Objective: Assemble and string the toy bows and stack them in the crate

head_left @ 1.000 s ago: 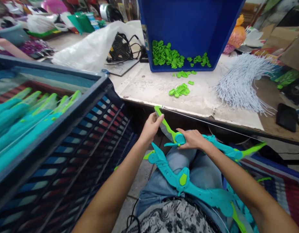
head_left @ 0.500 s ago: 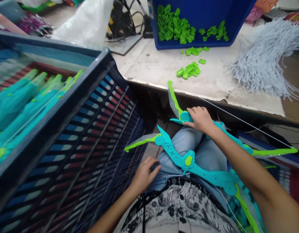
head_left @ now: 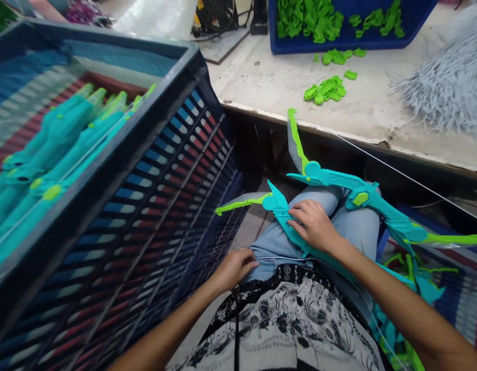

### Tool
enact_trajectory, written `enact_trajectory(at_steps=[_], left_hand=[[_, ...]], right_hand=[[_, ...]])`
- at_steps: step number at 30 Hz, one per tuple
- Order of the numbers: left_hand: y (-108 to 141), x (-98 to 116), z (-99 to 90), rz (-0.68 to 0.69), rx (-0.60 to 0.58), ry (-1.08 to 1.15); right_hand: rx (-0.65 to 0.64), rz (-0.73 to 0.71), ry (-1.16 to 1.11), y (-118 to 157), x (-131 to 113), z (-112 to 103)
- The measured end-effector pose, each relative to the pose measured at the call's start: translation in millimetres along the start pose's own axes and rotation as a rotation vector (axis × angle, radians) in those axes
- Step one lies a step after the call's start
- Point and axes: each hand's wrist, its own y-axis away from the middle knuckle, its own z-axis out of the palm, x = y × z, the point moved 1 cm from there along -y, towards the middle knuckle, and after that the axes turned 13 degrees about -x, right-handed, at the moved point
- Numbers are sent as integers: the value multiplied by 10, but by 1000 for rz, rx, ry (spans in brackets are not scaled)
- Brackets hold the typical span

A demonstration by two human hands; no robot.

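Two teal toy bows with lime-green tips lie across my lap. My right hand (head_left: pixel 311 224) is closed over the left part of the nearer bow (head_left: pixel 279 203), its thumb and fingers on the teal limb. The farther bow (head_left: pixel 348 183) rests on my knees, touched by neither hand, its white string running off to the right. My left hand (head_left: pixel 237 265) is at my left thigh, fingers curled together at the left end of the nearer bow's white string (head_left: pixel 277 258).
A dark blue slatted crate (head_left: pixel 118 206) with more teal bows (head_left: pixel 71 129) stands at left. Ahead, the white table (head_left: pixel 257 82) holds a blue bin (head_left: pixel 346 49), loose green pieces (head_left: pixel 325 90) and pale strings (head_left: pixel 450 82). More bow parts (head_left: pixel 396 330) are at lower right.
My right hand has moved from the farther bow to the nearer one. My left hand has shifted slightly and its fingers have closed at the string. The view has shifted, with the table higher.
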Motion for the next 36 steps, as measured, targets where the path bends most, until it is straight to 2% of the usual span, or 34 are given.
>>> enact_trajectory(at_steps=[3,5,11,16,21,25,28,30,32,36], left_hand=[[-108,-110,-63,-55,-125,240],[-132,-153,-90,-77,-168,282],[-40,-81,-78,46,-48,-264],[8,-8,22,-51,-9,-576],[17,49,87,-110,-22,-628],[20,83,85,-155,-9,-612],[74,69,61,-130,103,-449],[129,60,13,-90,200,-196],[173,83,-61,-36,259,183],[159,269,-206,113,188,978]], right_hand=[[3,1,-35,-80,90,-23],[26,8,-46,-71,135,-12],[-35,58,10,66,38,124],[-22,123,67,60,13,127],[61,117,90,91,47,64],[45,-54,110,101,-169,89],[-24,-172,116,22,-362,167],[-53,-187,98,-77,-441,216],[-59,-179,40,-187,-493,238],[-93,-178,-302,-316,-630,193]])
